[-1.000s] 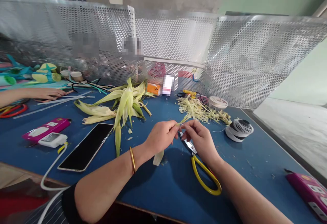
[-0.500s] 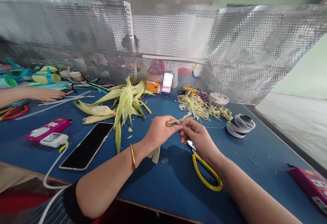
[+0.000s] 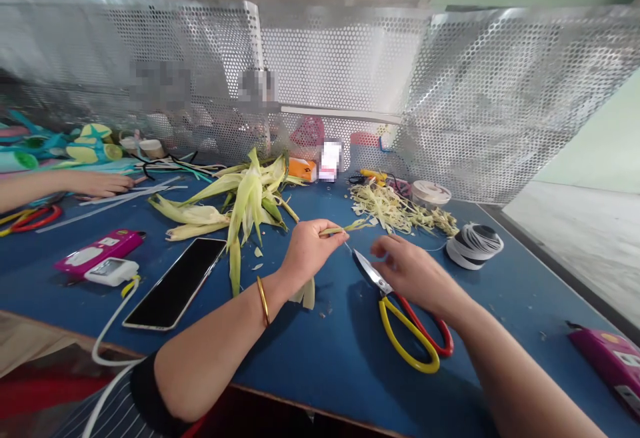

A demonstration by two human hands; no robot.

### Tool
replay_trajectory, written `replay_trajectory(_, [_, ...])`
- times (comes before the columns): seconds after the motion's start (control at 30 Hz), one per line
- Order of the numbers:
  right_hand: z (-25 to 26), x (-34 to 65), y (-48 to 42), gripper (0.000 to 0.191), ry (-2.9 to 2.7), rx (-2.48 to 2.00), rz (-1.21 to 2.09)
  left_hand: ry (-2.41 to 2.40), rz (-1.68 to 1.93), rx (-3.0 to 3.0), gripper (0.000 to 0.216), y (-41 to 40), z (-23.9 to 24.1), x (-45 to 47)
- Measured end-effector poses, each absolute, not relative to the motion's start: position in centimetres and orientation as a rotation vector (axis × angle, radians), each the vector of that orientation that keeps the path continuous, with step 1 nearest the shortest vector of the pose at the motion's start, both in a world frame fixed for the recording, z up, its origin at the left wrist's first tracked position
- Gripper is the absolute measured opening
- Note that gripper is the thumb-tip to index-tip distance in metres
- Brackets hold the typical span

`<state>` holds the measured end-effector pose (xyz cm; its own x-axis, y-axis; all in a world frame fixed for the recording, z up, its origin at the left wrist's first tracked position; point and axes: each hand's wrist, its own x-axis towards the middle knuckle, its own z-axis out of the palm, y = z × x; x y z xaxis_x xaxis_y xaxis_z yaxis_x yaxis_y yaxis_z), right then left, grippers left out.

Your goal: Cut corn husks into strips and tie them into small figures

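In my left hand (image 3: 313, 251) I pinch a thin twisted bundle of corn husk strips (image 3: 357, 225), its frayed end pointing right. A short end of thread shows just below those fingertips. My right hand (image 3: 413, 268) is empty beside them, its fingers loosely bent and apart, over the scissors (image 3: 369, 269). The scissors lie on the blue table (image 3: 320, 371) with one yellow and one red handle loop; the hand hides part of the red one. A pale husk piece (image 3: 309, 295) shows under my left wrist.
Corn husks (image 3: 253, 198) lie at centre left, shredded husk (image 3: 383, 205) behind my right hand. A thread spool (image 3: 474, 246) stands right. A phone (image 3: 177, 285) and magenta device (image 3: 100, 251) lie left. Another person's hand (image 3: 103, 183) rests far left. A perforated metal screen (image 3: 340, 58) stands behind.
My right hand has let go of the husk bundle and thread and moved right and slightly down, uncovering the scissors' blades and red handle. My left hand keeps its pinch.
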<state>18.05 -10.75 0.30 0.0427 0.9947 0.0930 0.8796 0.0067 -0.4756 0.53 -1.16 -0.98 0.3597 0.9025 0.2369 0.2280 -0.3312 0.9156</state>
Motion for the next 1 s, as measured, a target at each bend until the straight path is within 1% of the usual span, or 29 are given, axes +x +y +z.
replay_trajectory(0.03, [0.6,18.6,-11.4,0.016,-1.983,-2.087,0.29,1.01,1.024,1.768,0.017,-1.0,-0.9,0.4])
replay_trajectory(0.07, [0.6,18.9,-12.1,0.022,-2.06,-2.226,0.283,1.009,1.038,1.754,0.017,-0.8,-0.9,0.4])
replay_trajectory(0.17, [0.2,19.5,-13.9,0.034,-2.16,-2.446,0.375,1.0,1.064,1.703,0.016,-0.4,-0.7,0.1])
replay_trajectory(0.23, [-0.2,19.6,-14.6,0.04,-2.171,-2.497,0.432,1.009,1.077,1.689,0.016,-0.3,-0.6,0.0])
replay_trajectory(0.3, [-0.4,19.5,-14.9,0.048,-2.218,-2.441,0.485,1.027,1.094,1.691,0.014,-0.3,-0.3,-0.1])
replay_trajectory(0.4, [-0.6,18.9,-14.9,0.058,-2.263,-2.429,0.46,1.057,1.107,1.702,0.012,-0.3,0.0,-0.2])
replay_trajectory(0.47, [-1.0,18.3,-14.6,0.054,-2.229,-2.536,0.367,1.079,1.109,1.714,0.012,-0.2,0.1,-0.3])
replay_trajectory(0.57, [-2.0,17.9,-13.6,0.04,-2.137,-2.621,0.206,1.096,1.123,1.738,0.012,0.0,0.1,-0.3])
replay_trajectory(0.6, [-2.3,17.9,-13.3,0.038,-2.092,-2.619,0.166,1.096,1.132,1.745,0.012,0.1,0.0,-0.3])
replay_trajectory(0.67, [-2.7,18.3,-12.6,0.041,-1.961,-2.528,0.172,1.099,1.15,1.751,0.011,0.2,-0.1,-0.3])
replay_trajectory(0.73, [-2.8,18.8,-12.2,0.05,-1.749,-2.288,0.4,1.111,1.155,1.759,0.011,0.3,-0.3,-0.4])
replay_trajectory(0.8, [-2.4,18.9,-12.3,0.054,-1.455,-1.912,0.803,1.122,1.158,1.766,0.012,0.5,-0.4,-0.3])
replay_trajectory(0.9, [-1.5,18.1,-13.1,0.048,-1.034,-1.31,1.319,1.125,1.185,1.764,0.012,0.6,-0.6,-0.3])
replay_trajectory(1.0, [-1.1,17.0,-13.9,0.039,-0.785,-0.964,1.558,1.12,1.217,1.753,0.013,0.9,-0.9,-0.1])
